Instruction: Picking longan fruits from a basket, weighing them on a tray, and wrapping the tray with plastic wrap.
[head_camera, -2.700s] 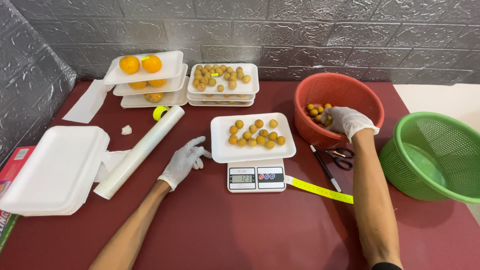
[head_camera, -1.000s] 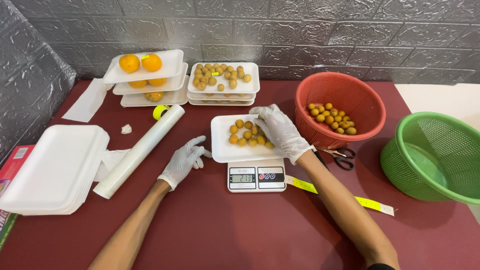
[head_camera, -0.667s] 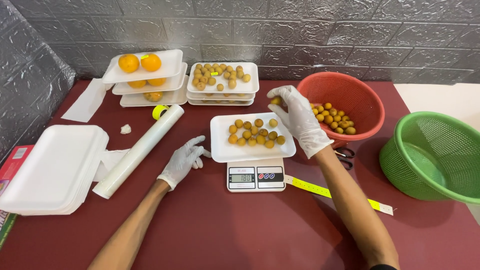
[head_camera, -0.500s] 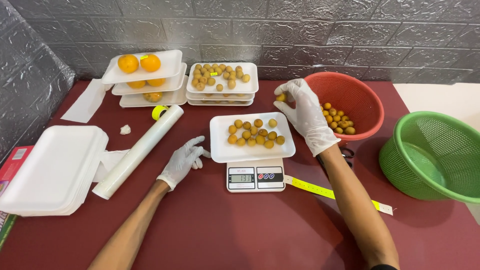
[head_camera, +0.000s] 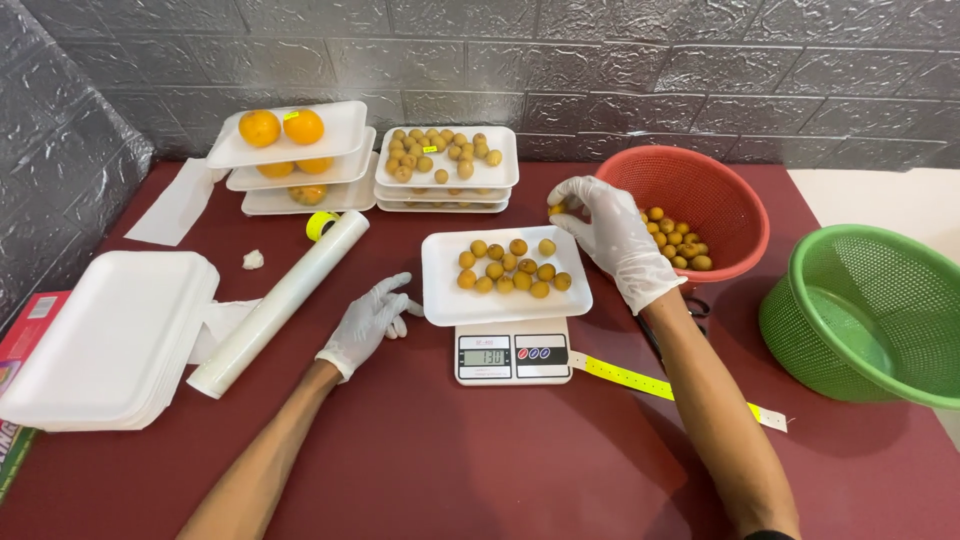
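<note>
Head view, looking down on the dark red table (head_camera: 480, 460). I see my right hand (head_camera: 612, 236), in a white glove, raised between the white foam tray (head_camera: 440, 300) on the small digital scale (head_camera: 512, 355) and the red basket (head_camera: 700, 190); its thumb and forefinger are pinched together on one small yellow-brown fruit (head_camera: 556, 208), while the other fingers (head_camera: 590, 190) curl loosely and slightly apart above it. The pinched fruit hangs just past the tray's far right corner, clear of the fruits lying in the tray (head_camera: 510, 266). My left hand (head_camera: 368, 322), also gloved, rests flat on the table just beside the tray's left edge, fingers (head_camera: 392, 290) spread and relaxed, gripping nothing; I cannot tell whether a fingertip touches the tray. A roll of clear film (head_camera: 280, 300) lies just left of that hand. More of the same fruit sits inside the red basket, and a green basket (head_camera: 870, 310) stands at far right.
</note>
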